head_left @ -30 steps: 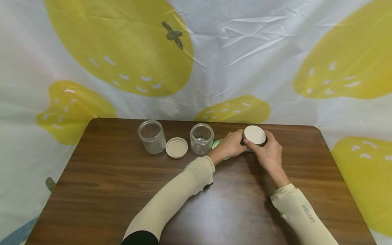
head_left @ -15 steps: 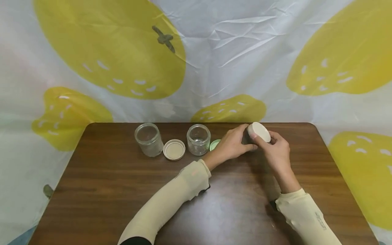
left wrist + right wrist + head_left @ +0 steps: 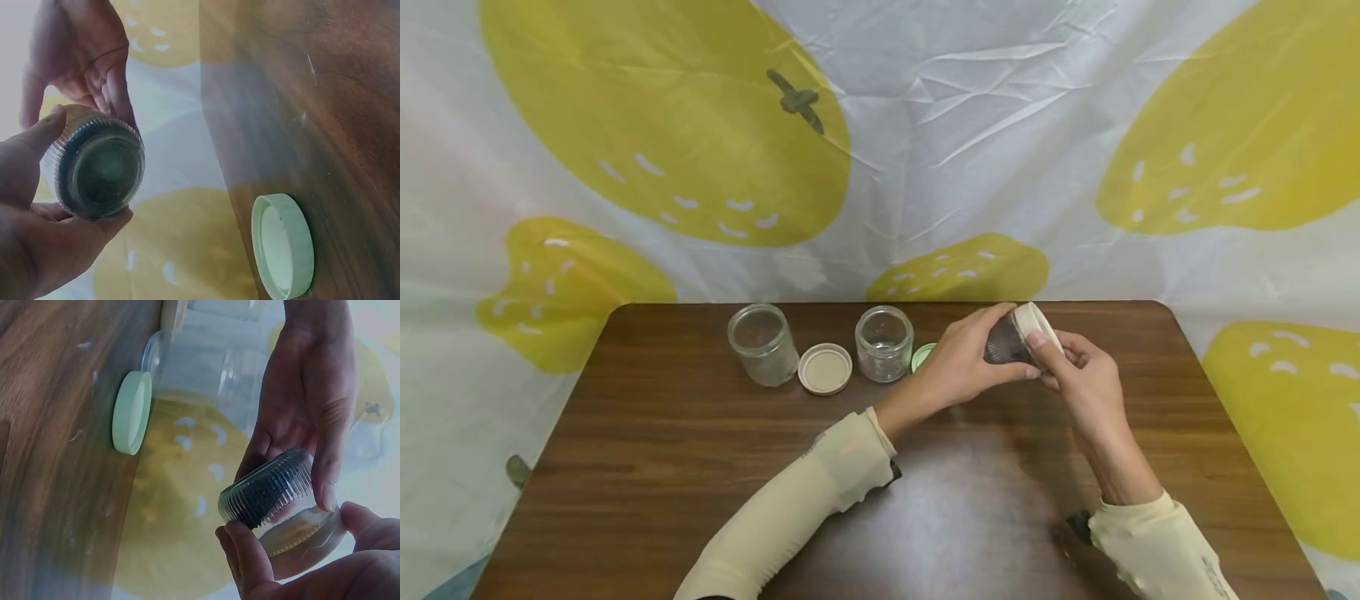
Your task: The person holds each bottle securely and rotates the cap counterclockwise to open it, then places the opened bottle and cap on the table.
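Both hands hold a small ribbed glass jar [image 3: 1002, 342] with a white lid [image 3: 1037, 327] on it. It looks dark inside. The jar is tipped on its side above the table, lid towards the right and base [image 3: 105, 172] towards the left wrist camera. My left hand [image 3: 957, 360] grips the glass body, thumb along the near side. My right hand [image 3: 1088, 390] pinches the lid's rim between thumb and fingers. A green lid [image 3: 132, 412] lies on the table beside the left hand, which partly hides it in the head view.
Two lidless glass jars stand near the table's back edge, a taller jar [image 3: 765, 354] at left and a shorter jar [image 3: 884, 350] by the green lid. Between them lies a cream lid [image 3: 825, 369], inside up. A lemon-print cloth [image 3: 970, 150] hangs behind the brown table [image 3: 700, 467].
The jar has gone from upright to tipped sideways, its lid swinging over to the right. The right hand has shifted right and slightly down along with it, and both hands keep hold.
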{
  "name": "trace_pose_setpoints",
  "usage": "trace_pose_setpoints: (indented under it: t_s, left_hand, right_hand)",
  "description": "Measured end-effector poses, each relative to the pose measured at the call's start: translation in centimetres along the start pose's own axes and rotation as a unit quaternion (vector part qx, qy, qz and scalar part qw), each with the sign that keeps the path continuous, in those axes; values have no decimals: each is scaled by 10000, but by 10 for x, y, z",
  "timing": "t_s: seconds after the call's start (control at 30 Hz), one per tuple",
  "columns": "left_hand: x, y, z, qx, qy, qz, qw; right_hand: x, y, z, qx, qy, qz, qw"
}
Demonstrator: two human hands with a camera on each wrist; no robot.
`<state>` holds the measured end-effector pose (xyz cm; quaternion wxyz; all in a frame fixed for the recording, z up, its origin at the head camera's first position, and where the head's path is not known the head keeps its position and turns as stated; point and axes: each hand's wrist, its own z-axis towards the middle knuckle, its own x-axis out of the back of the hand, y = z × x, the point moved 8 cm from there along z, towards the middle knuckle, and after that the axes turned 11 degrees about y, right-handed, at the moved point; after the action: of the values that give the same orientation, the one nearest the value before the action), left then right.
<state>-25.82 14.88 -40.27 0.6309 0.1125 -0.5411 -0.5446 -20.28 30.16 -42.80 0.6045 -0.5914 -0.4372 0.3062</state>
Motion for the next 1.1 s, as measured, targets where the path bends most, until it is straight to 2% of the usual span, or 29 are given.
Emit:
trace_pose_setpoints:
  t_s: [0.17, 0.37, 0.57, 0.83, 0.97, 1.1]
  left_hand:
    - [11, 5, -10, -91, 64, 31, 9999]
    - [25, 7, -26, -31, 190, 278, 9994]
    - [42, 17, -36, -234, 345, 362, 9985]
    - [61, 27, -59, -403, 315, 461, 9976]
    - [71, 29, -70, -503, 375, 581, 9963]
    - [75, 28, -79, -627, 384, 773, 9943]
  right_hand:
    - [-8, -6, -10, 93, -159, 151, 9997]
    - [-21, -9, -25, 183, -446, 263, 9985]
    - [-29, -16, -37, 382, -712, 351, 9961]
    - [-42, -23, -55, 783, -1502, 311, 9850]
    - [-50, -22, -62, 829, -1819, 255, 9795]
    - [-58, -18, -66, 777, -1969, 262, 9770]
